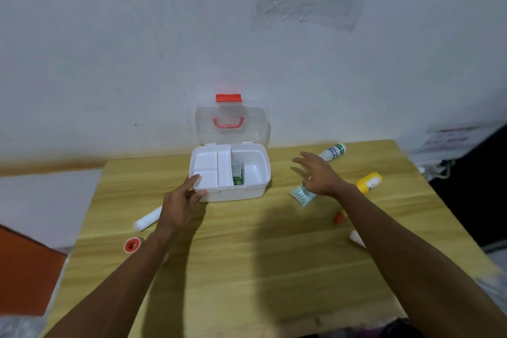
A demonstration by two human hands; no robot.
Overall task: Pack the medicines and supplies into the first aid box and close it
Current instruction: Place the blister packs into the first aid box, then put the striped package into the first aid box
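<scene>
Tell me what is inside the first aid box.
The first aid box holds a white tray and a green carton beside it. Whatever lies under the tray is hidden.

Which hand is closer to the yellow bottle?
The right hand. It hovers open just left of the yellow bottle, above a blue-green packet. The left hand is far off on the other side, touching the front left corner of the white box.
</scene>
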